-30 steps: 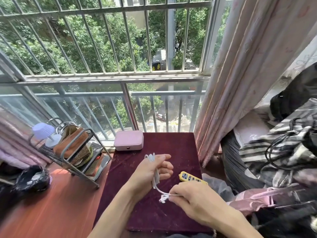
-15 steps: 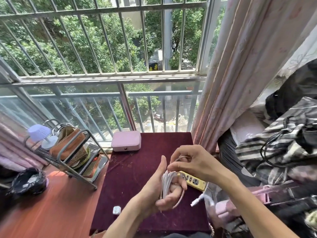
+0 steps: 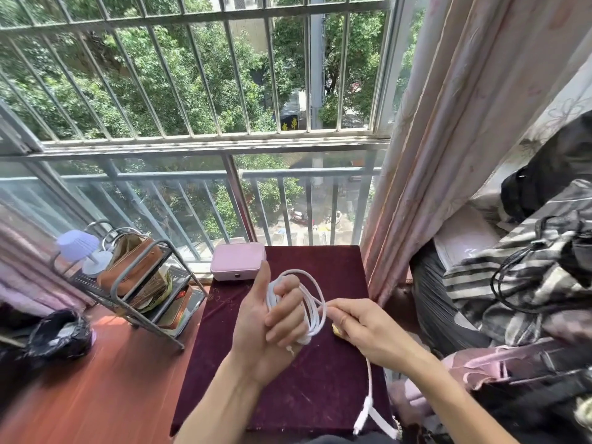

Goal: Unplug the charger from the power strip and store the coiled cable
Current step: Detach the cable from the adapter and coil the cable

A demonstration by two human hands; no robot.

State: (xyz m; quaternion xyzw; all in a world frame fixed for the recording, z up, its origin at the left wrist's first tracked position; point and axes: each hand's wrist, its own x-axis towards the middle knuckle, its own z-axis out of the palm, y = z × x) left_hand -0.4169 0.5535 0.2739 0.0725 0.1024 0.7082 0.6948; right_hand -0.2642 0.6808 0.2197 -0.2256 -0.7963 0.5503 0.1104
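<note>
Coiling in progress: a white cable (image 3: 315, 302) is seen wound in several loops around the fingers of the left hand (image 3: 267, 328), above a dark red cloth-covered table (image 3: 320, 389).
Wire rack (image 3: 134, 283): placed off the table's left edge, on the red-brown floor; a small lilac lamp (image 3: 80, 248) and brown bags are held on it.
Black bag (image 3: 57, 334): set on the floor, left of the rack.
Pink box (image 3: 237, 261): laid at the table's far left corner, lid shut.
Left hand: raised palm-up over the table's middle, thumb upright, fingers curled closed through the cable loops.
Right hand (image 3: 365, 331): held near the table's right edge, thumb and forefinger pinched shut on the cable strand just beside the coil.
Cable tail: hung from under the right hand down past the table's near right corner, ended in a white plug (image 3: 362, 418).
Power strip (image 3: 336, 330): only a yellow sliver is shown, mostly hidden behind the right hand's fingers.
Curtain (image 3: 448, 139): pale pink, hung right of the table.
</note>
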